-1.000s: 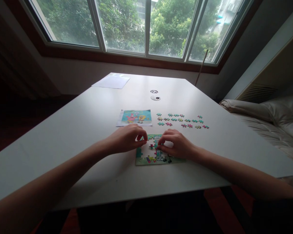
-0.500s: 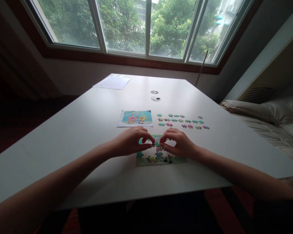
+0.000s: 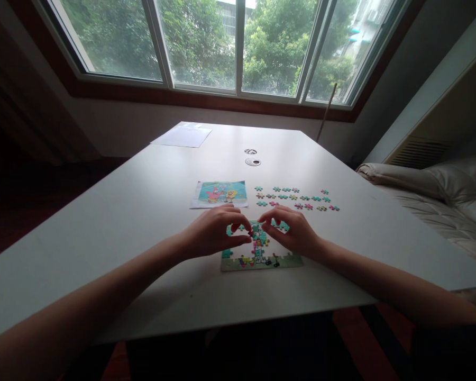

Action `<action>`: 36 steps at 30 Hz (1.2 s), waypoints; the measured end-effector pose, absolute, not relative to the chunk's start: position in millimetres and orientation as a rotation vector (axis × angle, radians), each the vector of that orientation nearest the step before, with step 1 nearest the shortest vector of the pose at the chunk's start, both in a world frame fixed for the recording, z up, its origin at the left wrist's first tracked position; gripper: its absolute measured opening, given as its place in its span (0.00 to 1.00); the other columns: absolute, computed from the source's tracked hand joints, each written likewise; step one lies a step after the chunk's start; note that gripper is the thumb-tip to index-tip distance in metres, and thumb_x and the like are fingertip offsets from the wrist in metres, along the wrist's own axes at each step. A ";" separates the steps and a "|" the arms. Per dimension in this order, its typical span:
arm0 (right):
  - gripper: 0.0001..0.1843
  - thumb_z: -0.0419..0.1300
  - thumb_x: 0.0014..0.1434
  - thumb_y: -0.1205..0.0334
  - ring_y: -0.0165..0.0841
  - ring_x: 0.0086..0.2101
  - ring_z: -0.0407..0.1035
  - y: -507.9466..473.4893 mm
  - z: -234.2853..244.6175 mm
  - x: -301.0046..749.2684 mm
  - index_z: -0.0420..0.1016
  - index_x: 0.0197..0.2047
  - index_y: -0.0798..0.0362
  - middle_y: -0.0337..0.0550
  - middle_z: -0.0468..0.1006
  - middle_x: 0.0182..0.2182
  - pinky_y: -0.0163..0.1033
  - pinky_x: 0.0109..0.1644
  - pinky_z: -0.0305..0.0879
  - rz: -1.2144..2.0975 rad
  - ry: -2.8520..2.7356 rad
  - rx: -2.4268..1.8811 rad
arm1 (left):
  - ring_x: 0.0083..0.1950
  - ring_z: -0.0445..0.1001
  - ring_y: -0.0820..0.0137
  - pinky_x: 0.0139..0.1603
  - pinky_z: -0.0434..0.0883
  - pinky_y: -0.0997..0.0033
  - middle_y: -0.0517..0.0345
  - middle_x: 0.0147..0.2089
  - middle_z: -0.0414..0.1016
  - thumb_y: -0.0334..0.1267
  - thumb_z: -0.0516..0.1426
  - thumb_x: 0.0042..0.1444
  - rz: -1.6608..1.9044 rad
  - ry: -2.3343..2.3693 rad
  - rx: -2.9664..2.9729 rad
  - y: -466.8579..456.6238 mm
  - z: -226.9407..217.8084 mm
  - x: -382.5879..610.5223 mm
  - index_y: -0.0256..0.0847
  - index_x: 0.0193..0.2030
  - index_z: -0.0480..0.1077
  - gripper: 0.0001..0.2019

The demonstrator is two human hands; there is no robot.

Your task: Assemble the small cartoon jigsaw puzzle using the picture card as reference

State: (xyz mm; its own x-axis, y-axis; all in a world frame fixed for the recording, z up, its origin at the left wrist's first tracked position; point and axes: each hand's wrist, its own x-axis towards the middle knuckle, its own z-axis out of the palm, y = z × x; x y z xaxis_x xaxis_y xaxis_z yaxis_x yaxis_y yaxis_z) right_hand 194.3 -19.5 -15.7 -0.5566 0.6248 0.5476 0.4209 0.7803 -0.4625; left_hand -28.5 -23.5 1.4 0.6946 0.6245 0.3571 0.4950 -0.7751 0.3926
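A partly filled cartoon jigsaw board (image 3: 262, 260) lies on the white table (image 3: 143, 222) in front of me. My left hand (image 3: 214, 232) and my right hand (image 3: 291, 232) rest over its upper half, fingers curled, their tips nearly meeting above the board's middle. Both press or pinch at small pieces there; I cannot make out what sits under the fingertips. Loose puzzle pieces (image 3: 297, 198) lie in rows beyond my right hand. A printed reference picture (image 3: 221, 192) lies beyond my left hand.
A sheet of paper (image 3: 181, 135) sits at the table's far left corner. Two round cable grommets (image 3: 253, 161) are set in the tabletop's middle. A cushioned sofa (image 3: 440, 196) stands to the right, windows behind, and a thin stick (image 3: 325, 114) leans by the sill.
Both hands have shifted slightly up the board, and the fingertips have drawn closer together over its upper middle. More of the board's lower part now shows.
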 end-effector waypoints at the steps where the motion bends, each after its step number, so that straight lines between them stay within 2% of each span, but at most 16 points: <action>1: 0.03 0.58 0.56 0.64 0.28 0.28 0.66 -19.9 -15.6 194.3 0.71 0.35 0.54 0.39 0.74 0.26 0.35 0.35 0.63 0.337 -2.226 -0.780 | 0.31 0.66 0.73 0.33 0.63 0.74 0.61 0.28 0.69 0.41 0.60 0.52 0.735 0.905 2.651 -23.3 0.9 -27.6 0.41 0.35 0.73 0.07; 12: 0.10 0.62 0.53 0.56 0.30 0.29 0.68 -22.4 -17.3 194.1 0.72 0.36 0.52 0.39 0.75 0.27 0.38 0.37 0.63 0.122 -2.178 -0.727 | 0.29 0.65 0.72 0.30 0.63 0.74 0.61 0.23 0.67 0.44 0.60 0.53 0.916 1.003 2.730 -23.3 -5.8 -22.7 0.40 0.33 0.74 0.09; 22: 0.07 0.61 0.54 0.58 0.30 0.30 0.69 -20.5 -19.2 195.0 0.72 0.35 0.53 0.39 0.76 0.26 0.38 0.38 0.61 -0.014 -2.199 -0.693 | 0.30 0.66 0.71 0.31 0.64 0.73 0.60 0.24 0.70 0.42 0.60 0.54 0.903 0.950 2.792 -23.8 -1.9 -22.8 0.40 0.34 0.74 0.07; 30: 0.08 0.60 0.55 0.57 0.31 0.31 0.70 -22.0 -17.9 196.4 0.72 0.36 0.53 0.40 0.77 0.28 0.38 0.39 0.59 0.015 -2.227 -0.708 | 0.30 0.67 0.72 0.33 0.65 0.72 0.61 0.26 0.69 0.43 0.59 0.54 0.946 0.990 2.786 -23.7 -0.9 -24.9 0.40 0.40 0.73 0.10; 36: 0.09 0.59 0.56 0.56 0.31 0.32 0.70 -22.3 -17.4 196.0 0.73 0.37 0.52 0.40 0.77 0.29 0.39 0.40 0.59 0.084 -2.261 -0.757 | 0.30 0.66 0.71 0.32 0.64 0.72 0.61 0.25 0.69 0.40 0.58 0.53 0.932 1.007 2.764 -24.2 -0.1 -22.6 0.41 0.37 0.74 0.08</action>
